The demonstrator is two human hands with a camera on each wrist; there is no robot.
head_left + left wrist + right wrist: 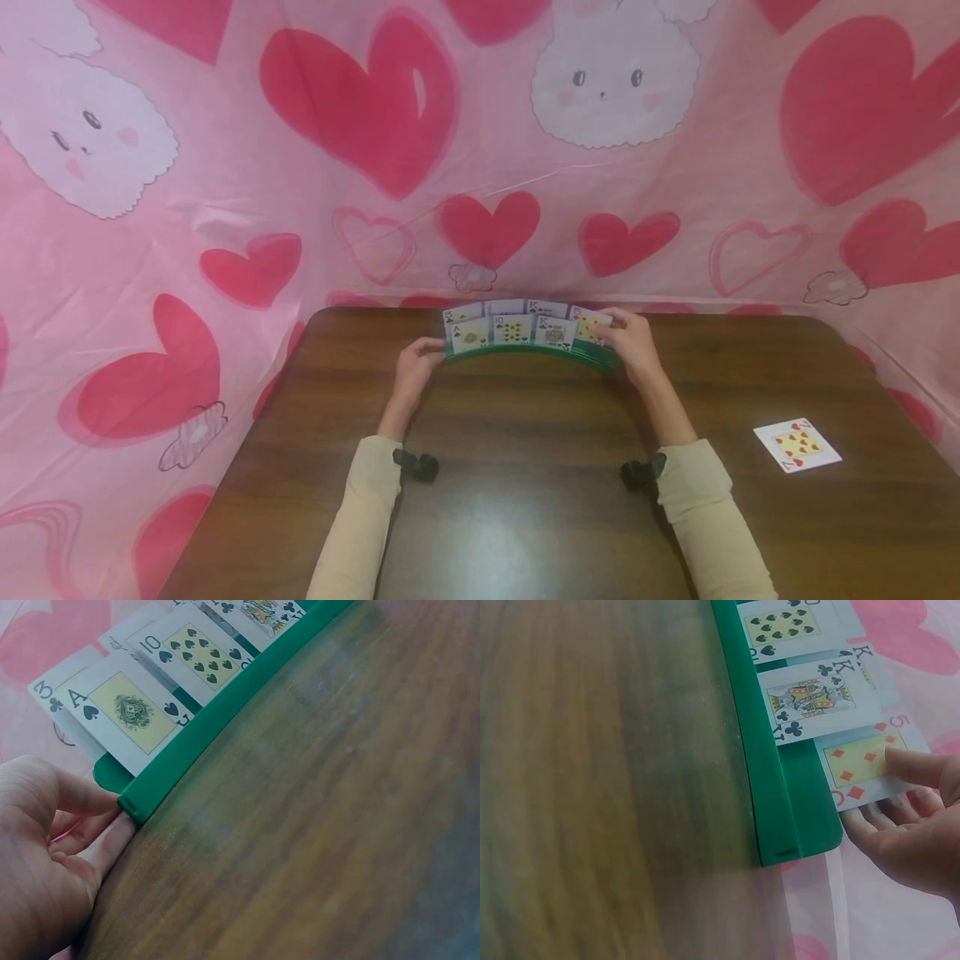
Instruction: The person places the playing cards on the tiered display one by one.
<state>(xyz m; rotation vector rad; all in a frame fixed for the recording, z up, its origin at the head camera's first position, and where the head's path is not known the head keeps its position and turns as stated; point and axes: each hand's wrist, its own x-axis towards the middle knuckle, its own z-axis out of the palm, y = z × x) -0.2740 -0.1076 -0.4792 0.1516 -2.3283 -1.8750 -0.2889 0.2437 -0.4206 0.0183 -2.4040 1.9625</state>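
Note:
A curved green card holder (517, 348) stands near the table's far edge with playing cards upright in two rows. In front are the ace of spades (133, 712), ten of spades (202, 656) and king of clubs (810, 701); a three of clubs (46, 690) and another king (864, 664) show partly behind. My left hand (415, 371) pinches the holder's left end. At the right end, my right hand (633, 346) grips the five of diamonds (847, 769), thumb on its face and fingers behind. That card stands in the back row.
A seven of hearts (798, 445) lies face up on the brown wooden table (510, 467), to the right of the right forearm. Pink cloth (495, 158) with hearts and white rabbit faces hangs behind the table. Both wrists wear black camera straps.

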